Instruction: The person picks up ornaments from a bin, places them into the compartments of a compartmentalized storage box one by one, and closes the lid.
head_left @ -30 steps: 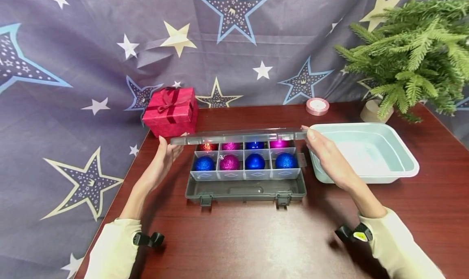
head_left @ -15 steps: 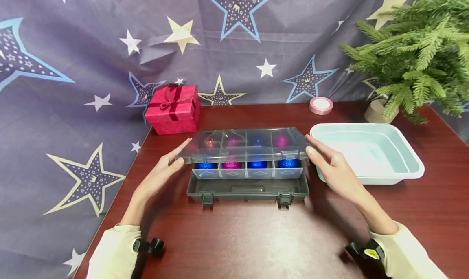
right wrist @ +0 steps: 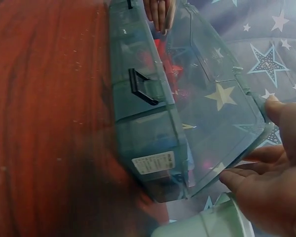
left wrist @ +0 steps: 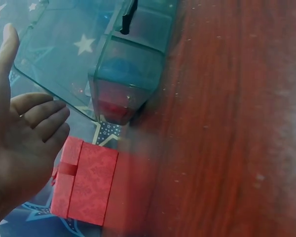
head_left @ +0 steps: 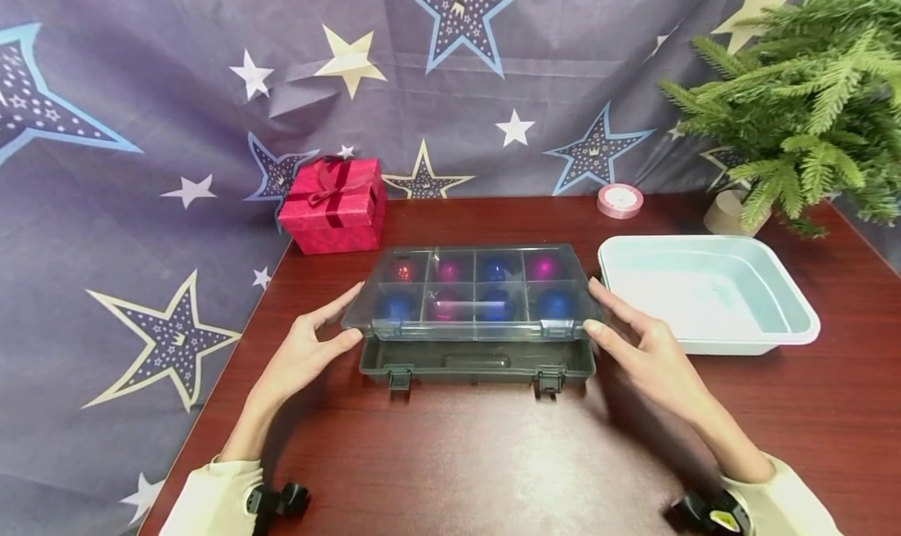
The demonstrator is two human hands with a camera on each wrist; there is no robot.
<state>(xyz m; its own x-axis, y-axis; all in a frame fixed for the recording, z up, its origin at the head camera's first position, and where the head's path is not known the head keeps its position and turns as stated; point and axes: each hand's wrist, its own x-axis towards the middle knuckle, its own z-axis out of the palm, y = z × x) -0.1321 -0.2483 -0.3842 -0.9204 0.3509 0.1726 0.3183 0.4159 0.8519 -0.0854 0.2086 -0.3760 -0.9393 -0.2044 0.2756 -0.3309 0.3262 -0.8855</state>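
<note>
A clear grey plastic organizer box (head_left: 475, 360) stands on the table, its hinged lid (head_left: 472, 331) tilted partly down over the base. Through the lid show glittery and shiny balls in blue, pink and red, each in a divider cell, such as a blue ball (head_left: 556, 305). My left hand (head_left: 306, 352) touches the lid's left side, thumb near its front corner and fingers extended along the edge. At the right side, my right hand (head_left: 647, 352) rests thumb and fingers against the lid's edge. Two latches (head_left: 549, 381) hang down at the base's front.
A pale green basin (head_left: 704, 340) stands just right of the box. Behind are a red gift box (head_left: 334, 215), a pink ribbon roll (head_left: 619, 199) and a small artificial fir tree (head_left: 795, 121). A star-patterned cloth (head_left: 211, 129) hangs behind the dark red table (head_left: 464, 458).
The lid has swung forward and down from near upright, now covering the balls. Both hands have come down and toward the front with it.
</note>
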